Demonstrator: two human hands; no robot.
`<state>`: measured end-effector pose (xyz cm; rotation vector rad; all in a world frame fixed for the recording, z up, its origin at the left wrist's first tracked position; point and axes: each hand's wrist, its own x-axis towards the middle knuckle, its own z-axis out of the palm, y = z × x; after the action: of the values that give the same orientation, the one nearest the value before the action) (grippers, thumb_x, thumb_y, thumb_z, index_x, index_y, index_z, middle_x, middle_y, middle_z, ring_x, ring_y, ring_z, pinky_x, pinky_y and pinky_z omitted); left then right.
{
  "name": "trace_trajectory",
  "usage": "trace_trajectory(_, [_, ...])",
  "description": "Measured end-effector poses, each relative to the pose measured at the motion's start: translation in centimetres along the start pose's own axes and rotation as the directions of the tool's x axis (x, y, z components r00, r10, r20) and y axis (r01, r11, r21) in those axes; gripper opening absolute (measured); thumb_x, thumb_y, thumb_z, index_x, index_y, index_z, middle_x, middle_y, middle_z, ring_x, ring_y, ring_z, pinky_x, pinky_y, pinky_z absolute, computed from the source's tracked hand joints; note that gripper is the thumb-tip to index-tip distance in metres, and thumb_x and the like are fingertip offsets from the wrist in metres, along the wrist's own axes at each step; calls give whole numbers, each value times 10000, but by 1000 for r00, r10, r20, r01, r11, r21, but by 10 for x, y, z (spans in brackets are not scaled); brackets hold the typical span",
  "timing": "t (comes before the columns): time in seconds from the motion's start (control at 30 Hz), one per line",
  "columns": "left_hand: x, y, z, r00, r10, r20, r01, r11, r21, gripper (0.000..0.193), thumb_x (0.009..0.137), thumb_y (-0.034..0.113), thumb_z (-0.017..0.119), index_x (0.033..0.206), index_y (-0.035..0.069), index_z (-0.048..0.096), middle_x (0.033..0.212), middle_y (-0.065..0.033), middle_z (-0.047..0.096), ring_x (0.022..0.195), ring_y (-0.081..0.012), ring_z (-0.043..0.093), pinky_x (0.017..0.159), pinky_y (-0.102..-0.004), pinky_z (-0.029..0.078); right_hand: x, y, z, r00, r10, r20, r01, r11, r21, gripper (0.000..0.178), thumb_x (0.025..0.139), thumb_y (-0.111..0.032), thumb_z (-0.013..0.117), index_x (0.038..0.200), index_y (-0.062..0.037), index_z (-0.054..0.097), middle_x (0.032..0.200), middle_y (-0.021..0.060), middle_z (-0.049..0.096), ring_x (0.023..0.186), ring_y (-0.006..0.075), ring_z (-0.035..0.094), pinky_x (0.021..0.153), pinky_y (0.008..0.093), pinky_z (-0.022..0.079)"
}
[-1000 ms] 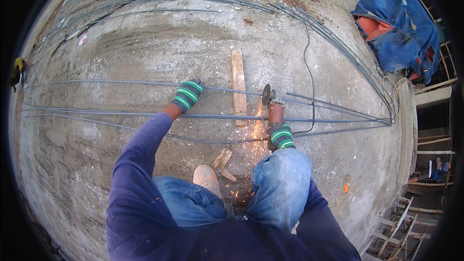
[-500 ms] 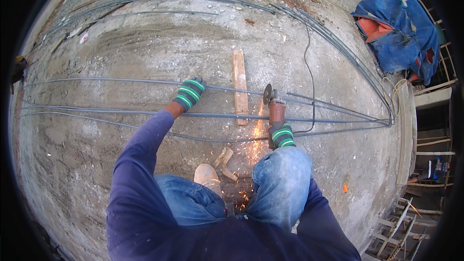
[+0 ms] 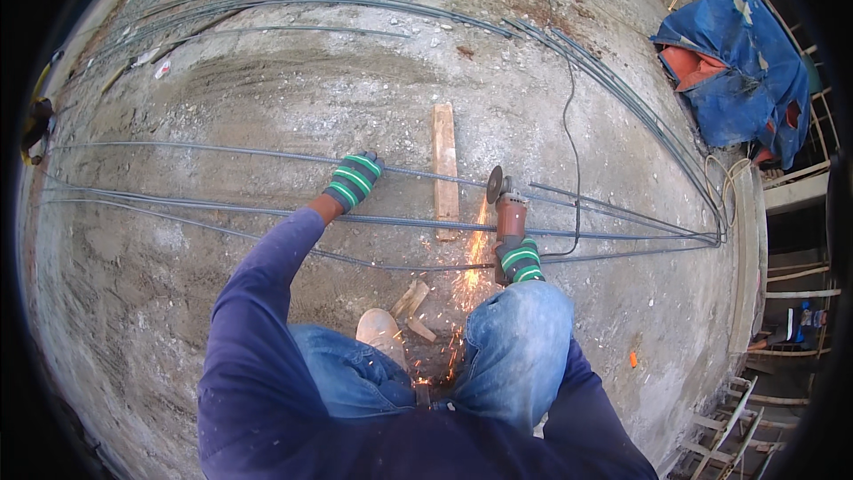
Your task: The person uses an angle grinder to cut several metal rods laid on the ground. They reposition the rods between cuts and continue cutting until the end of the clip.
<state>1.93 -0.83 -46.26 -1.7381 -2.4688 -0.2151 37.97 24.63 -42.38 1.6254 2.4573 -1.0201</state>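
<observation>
Gripping a steel bar point(image 3: 404, 171), laid across the wooden board point(image 3: 445, 138) probably for clearance beneath, with the left hand point(image 3: 354, 182) closed over it left of that board, likely for steadiness. Wrapping the right hand point(image 3: 519, 260) round an angle grinder point(image 3: 511, 216), right of the board, with the disc point(image 3: 494, 184) at the bar and sparks point(image 3: 474, 271) streaming toward the knees point(image 3: 520, 320). Crouching on rough, dusty ground point(image 3: 204, 293), facing more bars point(image 3: 622, 91) beyond the board and, far to its right, a crumpled blue tarp point(image 3: 737, 80).

Green-striped gloves point(image 3: 354, 181), navy sleeves point(image 3: 251, 304) and faded jeans point(image 3: 518, 331) are worn.
</observation>
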Motion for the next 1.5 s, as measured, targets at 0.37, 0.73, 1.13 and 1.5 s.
trace_trajectory(0.37, [1,3,-7,1000,13,12,-12,999,-38,186,898,121,600,1039,41,690,1030,-193,694,973,-366,694,856,-481,563,3,-2,2,1000,-11,6,11,999,-32,436,774,-279,846,1062,13,698,844,180,717,719,337,702,668,471,553])
trace_trajectory(0.73, [-1,0,2,997,26,-71,-27,1000,-6,192,895,135,606,1040,54,703,1034,-185,694,980,-365,699,807,-495,571,6,8,8,1000,0,4,0,997,-79,445,784,-293,842,1067,19,699,862,208,719,758,371,715,714,487,566])
trace_trajectory(1.13, [2,0,2,1000,13,27,-12,1000,-10,191,903,132,601,1040,46,702,1064,-196,700,1008,-365,699,864,-481,568,-1,2,0,1000,25,8,-25,999,-21,439,787,-286,839,1068,19,695,861,205,716,757,367,715,708,486,570])
trace_trajectory(1.5, [-1,0,-2,999,21,-28,-22,1000,-17,195,902,120,599,1052,38,692,1081,-205,706,1021,-378,700,890,-488,567,-3,-2,-2,1000,25,11,-25,1000,6,432,789,-277,836,1069,18,691,859,200,714,751,361,714,698,483,573])
